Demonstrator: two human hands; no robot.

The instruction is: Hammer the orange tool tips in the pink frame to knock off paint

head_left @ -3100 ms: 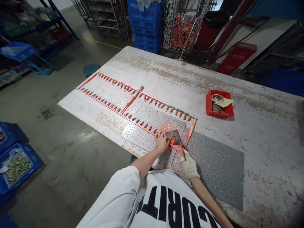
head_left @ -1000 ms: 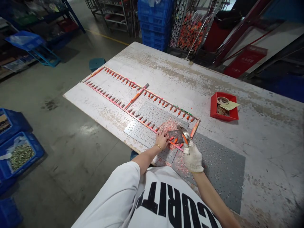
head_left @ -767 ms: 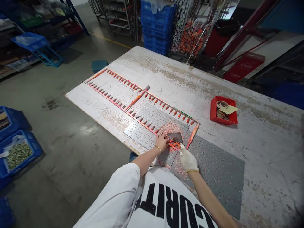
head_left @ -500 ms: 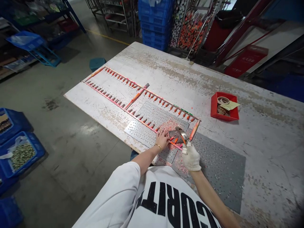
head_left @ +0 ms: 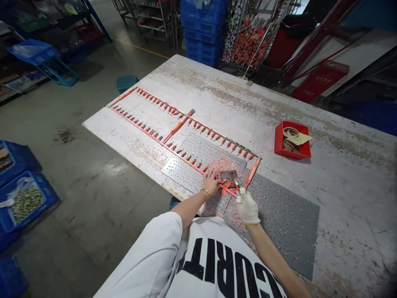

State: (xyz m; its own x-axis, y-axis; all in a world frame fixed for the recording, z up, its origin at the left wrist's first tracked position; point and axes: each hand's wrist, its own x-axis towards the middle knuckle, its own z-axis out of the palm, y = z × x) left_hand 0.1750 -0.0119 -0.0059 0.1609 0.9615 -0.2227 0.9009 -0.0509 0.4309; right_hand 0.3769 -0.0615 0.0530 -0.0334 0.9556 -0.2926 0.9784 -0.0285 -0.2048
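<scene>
The white shirt has big black letters, upside down, and I can read "CURIT". The writing on the red board is too small to read.

The gloved right hand has open air over the grey perforated sheet, all the way out to the red tray. Blocking the way forward: the pink rail of orange-tipped pins, right at the left hand, and a dark steel plate between the hands.

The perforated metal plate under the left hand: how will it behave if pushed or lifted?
The perforated metal plate looks thin, so it may flex when lifted by one edge. It would probably slide on the table, and pushing it would likely scatter the pink chips heaped on it.
</scene>
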